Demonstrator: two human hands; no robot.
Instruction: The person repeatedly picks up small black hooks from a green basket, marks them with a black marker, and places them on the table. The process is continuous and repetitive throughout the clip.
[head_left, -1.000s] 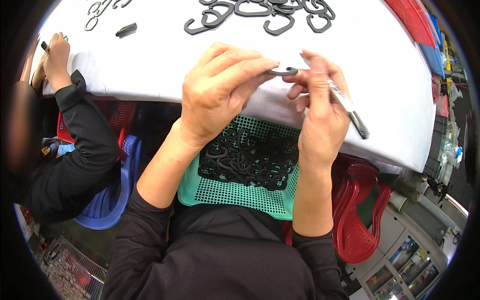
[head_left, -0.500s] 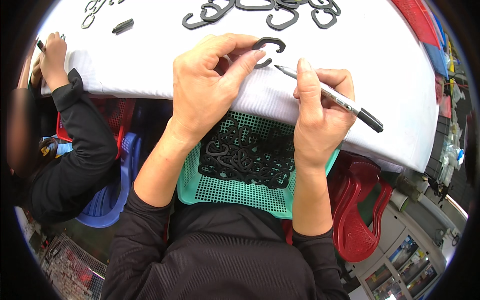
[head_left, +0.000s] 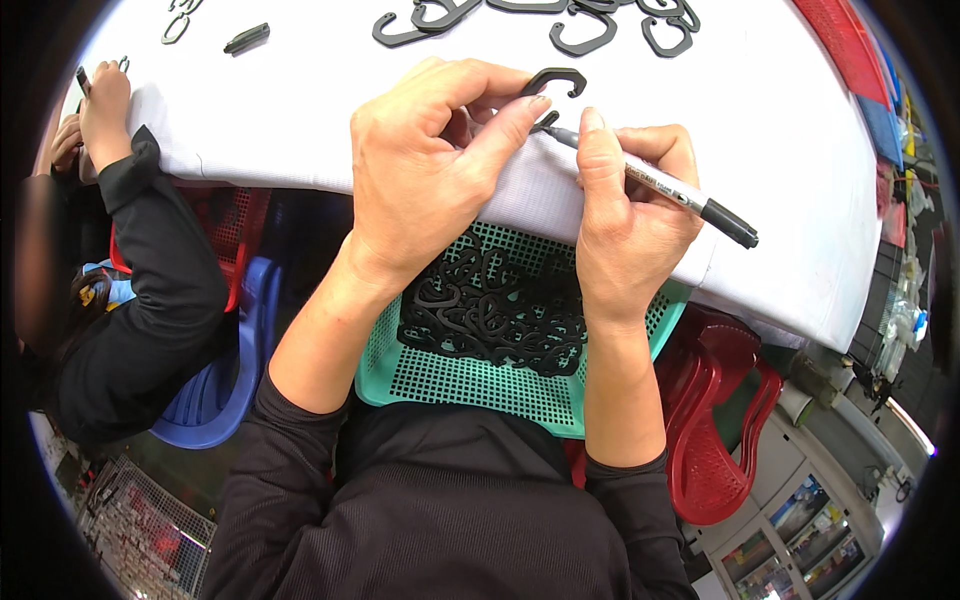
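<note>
Between thumb and fingers, my left hand [head_left: 430,165] pinches a black open C-shaped hook [head_left: 560,77] just above the table's near edge. My right hand [head_left: 640,210] grips a grey marker pen [head_left: 665,183] with a black end. The pen's tip is at the lower arm of the hook, by my left thumb; whether it touches cannot be made out. Below my hands, a green mesh basket [head_left: 470,385] holds a heap of black hooks [head_left: 490,310]. More black hooks [head_left: 585,40] lie at the far side of the table.
A white cloth covers the table [head_left: 770,150]. A black pen cap [head_left: 247,39] lies on it at the far left. At left, a co-worker's hand [head_left: 105,110] holds a pen. A blue plastic chair [head_left: 215,400] is at left, a dark red one [head_left: 710,470] at right.
The pen has moved left, so its tip, apart from the hook before, is now at the hook's lower arm. My left hand and the hook have shifted slightly right.
</note>
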